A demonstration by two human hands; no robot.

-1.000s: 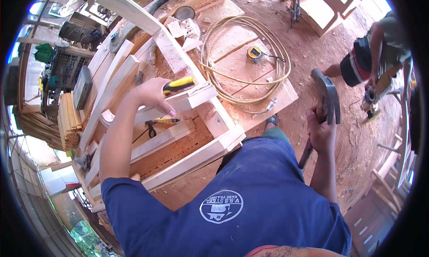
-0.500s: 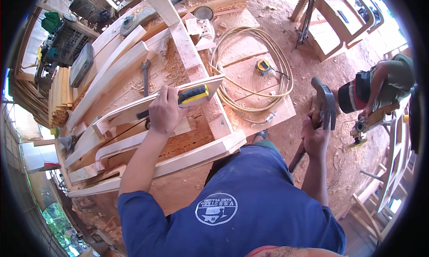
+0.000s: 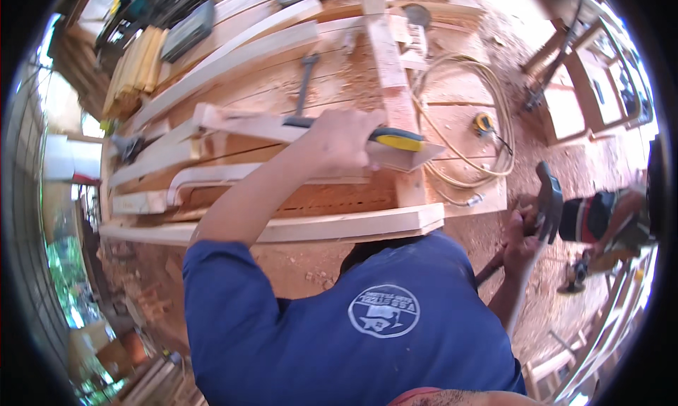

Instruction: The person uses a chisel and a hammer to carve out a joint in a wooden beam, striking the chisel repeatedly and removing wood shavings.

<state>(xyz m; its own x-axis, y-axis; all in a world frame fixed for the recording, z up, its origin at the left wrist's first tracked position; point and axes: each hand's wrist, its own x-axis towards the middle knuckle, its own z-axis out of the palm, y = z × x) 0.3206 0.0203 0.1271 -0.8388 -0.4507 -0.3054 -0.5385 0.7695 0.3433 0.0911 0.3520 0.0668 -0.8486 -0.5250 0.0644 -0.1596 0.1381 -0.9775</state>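
The sawdust-strewn wooden bench spreads widest, reaching far to the left of the coiled hose, which lies on its right end. Along the bench's near edge, below and left of the hose, runs a long pale beam. Right of the hose, past the ground, a co-worker in dark shorts is partly visible, with a disc grinder just beside. The curved wooden piece lies left of the hose, its right end reaching close to the loops. Below and right of the hose, the right hand is closed around the handle of a claw hammer, head raised. Left of the hose, the left hand is wrapped around a black-and-yellow-handled tool over the curved wooden piece (whether its fingers grip the wood too, I cannot tell). A wrench rests farther left of the hose, above the curved wooden piece. Smallest is the yellow-and-black tape measure, inside the hose's loops.
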